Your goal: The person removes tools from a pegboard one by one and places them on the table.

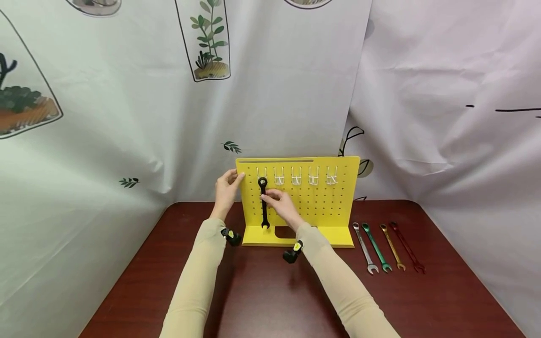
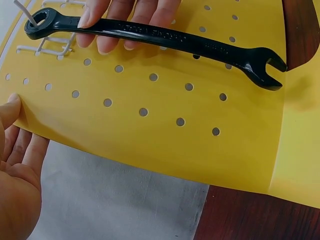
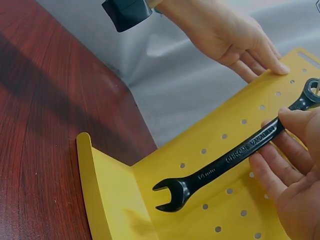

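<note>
A black combination wrench hangs ring end up in front of a yellow pegboard. My right hand pinches its shaft between thumb and fingers. In the left wrist view, the tip of a white hook passes through the wrench's ring. The open end points down, near the board's base, and "14mm" is marked on the shaft in the right wrist view. My left hand grips the board's left edge, thumb on the front and fingers behind it.
Several more white hooks line the board's upper part. To the right of the board, on the dark red table, lie a silver wrench, a green wrench, a gold wrench and a red wrench. A printed white cloth hangs behind.
</note>
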`<state>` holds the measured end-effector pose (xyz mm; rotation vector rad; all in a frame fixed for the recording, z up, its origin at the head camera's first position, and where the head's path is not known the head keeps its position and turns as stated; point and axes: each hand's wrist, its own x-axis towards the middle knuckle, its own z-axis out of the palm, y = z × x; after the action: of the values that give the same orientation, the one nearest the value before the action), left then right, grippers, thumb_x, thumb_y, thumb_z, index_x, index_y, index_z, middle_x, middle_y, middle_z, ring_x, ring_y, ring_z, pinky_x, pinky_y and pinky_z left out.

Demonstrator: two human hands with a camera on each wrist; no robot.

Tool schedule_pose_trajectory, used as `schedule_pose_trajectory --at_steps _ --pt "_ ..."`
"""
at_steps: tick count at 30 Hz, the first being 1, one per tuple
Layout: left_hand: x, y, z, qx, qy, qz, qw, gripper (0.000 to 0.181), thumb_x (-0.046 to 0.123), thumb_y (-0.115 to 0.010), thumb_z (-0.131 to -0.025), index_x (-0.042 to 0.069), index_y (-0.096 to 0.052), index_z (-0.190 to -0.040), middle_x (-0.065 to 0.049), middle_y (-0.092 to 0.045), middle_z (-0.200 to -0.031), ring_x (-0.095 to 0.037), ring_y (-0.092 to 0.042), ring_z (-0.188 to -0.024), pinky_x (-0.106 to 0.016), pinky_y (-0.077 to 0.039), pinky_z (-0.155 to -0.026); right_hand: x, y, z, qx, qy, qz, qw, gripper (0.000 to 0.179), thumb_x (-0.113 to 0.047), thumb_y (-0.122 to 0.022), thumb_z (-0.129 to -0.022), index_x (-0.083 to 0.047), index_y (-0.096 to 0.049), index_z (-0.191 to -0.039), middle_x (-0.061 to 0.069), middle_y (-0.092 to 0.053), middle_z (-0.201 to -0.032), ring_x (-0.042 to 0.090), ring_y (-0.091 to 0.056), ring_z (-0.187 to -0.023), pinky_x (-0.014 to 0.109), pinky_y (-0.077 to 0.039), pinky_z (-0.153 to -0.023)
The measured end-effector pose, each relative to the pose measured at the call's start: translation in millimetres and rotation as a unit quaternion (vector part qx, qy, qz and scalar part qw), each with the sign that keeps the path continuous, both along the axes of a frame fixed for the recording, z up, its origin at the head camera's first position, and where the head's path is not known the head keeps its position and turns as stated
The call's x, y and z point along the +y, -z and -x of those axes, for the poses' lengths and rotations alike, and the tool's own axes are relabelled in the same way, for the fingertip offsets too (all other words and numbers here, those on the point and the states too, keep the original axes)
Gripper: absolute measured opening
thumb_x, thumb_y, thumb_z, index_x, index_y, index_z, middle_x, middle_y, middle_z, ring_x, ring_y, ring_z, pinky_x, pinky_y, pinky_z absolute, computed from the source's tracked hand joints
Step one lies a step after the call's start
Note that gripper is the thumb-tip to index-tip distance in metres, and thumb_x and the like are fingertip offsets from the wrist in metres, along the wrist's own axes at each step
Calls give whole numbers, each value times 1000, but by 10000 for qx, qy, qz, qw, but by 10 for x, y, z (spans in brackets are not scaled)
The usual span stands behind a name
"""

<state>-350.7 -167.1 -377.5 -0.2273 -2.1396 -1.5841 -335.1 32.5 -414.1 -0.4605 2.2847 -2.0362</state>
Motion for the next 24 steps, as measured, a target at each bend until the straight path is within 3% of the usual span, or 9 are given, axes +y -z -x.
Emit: schedule_pose_trajectory --at_steps 15,24 --pt "0 24 15 32 20 -73 10000 48 39 -68 -97 3 -66 -128 -18 -69 -121 -31 -65 -110 -48 -52 -94 7 -21 -29 60 25 -5 10000 41 -29 -68 -99 -3 -64 -131 13 -68 -122 30 -67 -104 51 -49 -100" --pt "2 27 17 49 17 -49 10000 48 38 -68 -97 3 -66 -129 -18 -69 -120 -31 -65 -110 -48 -52 -94 -8 -37 -40 103 -26 33 9999 43 -27 -68 -99 -1 -62 -133 13 -68 -123 29 -67 -109 40 -52 -97"
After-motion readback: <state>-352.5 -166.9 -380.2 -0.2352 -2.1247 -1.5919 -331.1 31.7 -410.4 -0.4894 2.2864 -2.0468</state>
